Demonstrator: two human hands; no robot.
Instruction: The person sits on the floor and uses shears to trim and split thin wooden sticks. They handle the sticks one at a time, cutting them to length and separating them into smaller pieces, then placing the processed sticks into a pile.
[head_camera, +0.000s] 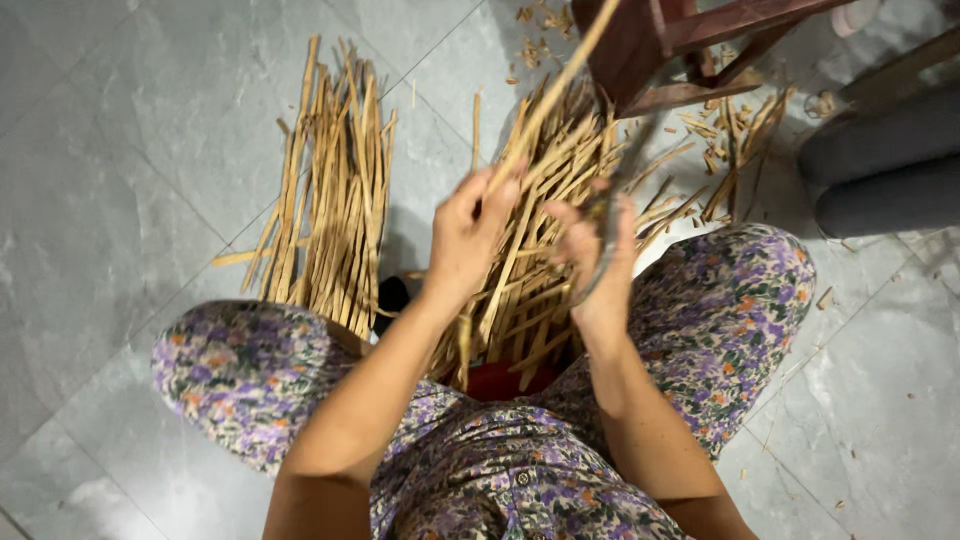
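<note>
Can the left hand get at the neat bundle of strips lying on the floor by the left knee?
Probably yes: the bundle of strips lies uncovered on the floor, but the left hand currently grips a strip.

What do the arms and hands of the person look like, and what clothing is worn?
Both forearms are bare, with no sleeves showing on them, and no watch or bracelet is visible. The left hand and the right hand wear no gloves. The floral garment has purple, orange and green flowers, with buttons down the front.

Left hand (470, 240) raised with fingers pinched shut, right hand (595, 255) fisted beside it, forearms converging
</note>
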